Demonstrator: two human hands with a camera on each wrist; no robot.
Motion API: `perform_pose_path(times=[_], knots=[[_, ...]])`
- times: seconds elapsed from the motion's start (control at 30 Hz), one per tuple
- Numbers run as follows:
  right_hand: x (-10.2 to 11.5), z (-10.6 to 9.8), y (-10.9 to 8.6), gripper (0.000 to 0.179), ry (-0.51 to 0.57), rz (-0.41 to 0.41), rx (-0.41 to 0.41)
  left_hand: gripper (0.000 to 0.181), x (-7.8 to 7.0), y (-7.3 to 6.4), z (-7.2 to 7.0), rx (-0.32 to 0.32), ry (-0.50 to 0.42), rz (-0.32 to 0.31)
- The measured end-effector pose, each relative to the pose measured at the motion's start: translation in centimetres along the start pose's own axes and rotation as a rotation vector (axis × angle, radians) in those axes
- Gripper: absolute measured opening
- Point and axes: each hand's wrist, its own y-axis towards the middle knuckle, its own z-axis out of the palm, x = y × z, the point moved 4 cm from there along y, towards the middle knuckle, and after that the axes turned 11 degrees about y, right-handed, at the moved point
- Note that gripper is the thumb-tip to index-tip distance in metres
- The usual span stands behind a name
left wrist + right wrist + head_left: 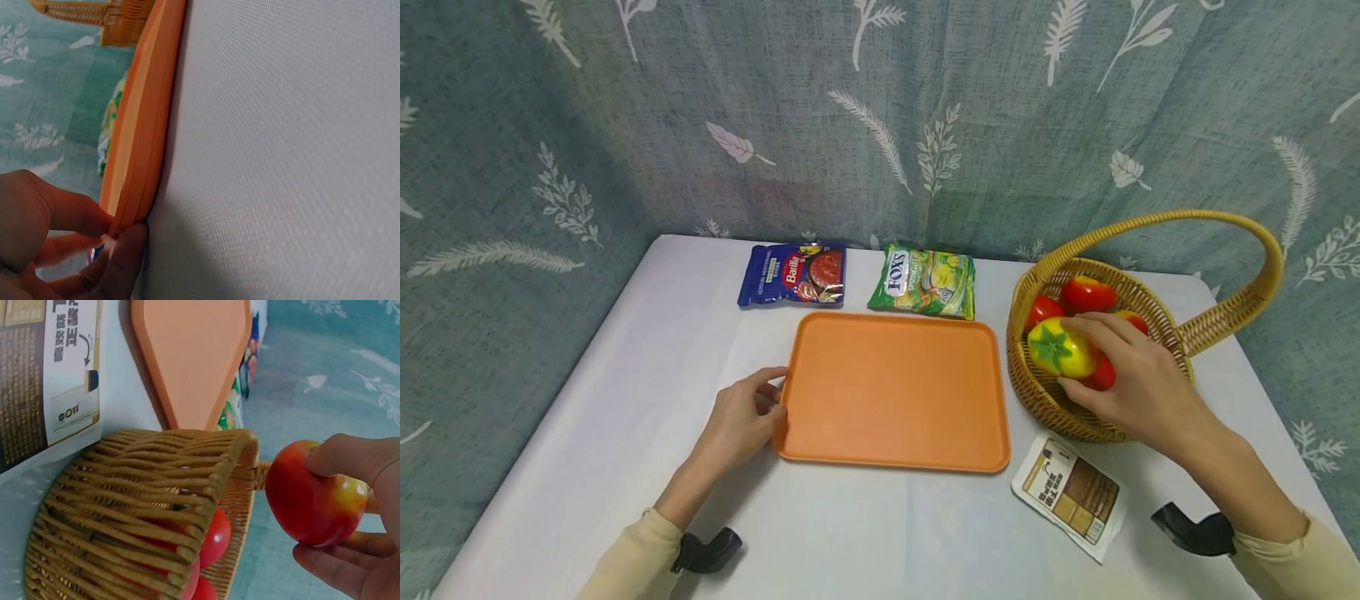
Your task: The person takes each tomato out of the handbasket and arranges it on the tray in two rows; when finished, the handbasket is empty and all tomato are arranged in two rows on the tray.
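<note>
My left hand (739,423) pinches the left rim of an orange rectangular tray (895,392) that lies on the table; the left wrist view shows thumb and fingers (84,212) at its edge. Over at the right, my right hand (1150,390) grips a yellow-and-red tomato (1081,357) with a green star-shaped top. The right wrist view has this tomato (312,500) just above the rim of a wicker basket (131,487), thumb on one side and fingers on the other. Several red tomatoes (1087,293) lie inside the basket, partly hidden by the hand.
Behind the tray lie a blue Barilla pouch (796,275) and a green Fox's candy bag (925,282). A white-and-brown packet (1071,496) rests in front of the basket. The basket's tall handle (1195,218) arches to the right. A patterned curtain (775,125) hangs behind the table.
</note>
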Motion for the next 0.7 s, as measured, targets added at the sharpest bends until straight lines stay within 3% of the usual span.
perform_pose_path(times=[0.7], knots=[[2.0, 1.3, 1.4, 0.071, 0.15, -0.054, -0.033, 0.051, 0.2, 0.0, 0.1, -0.007, -0.02, -0.007]])
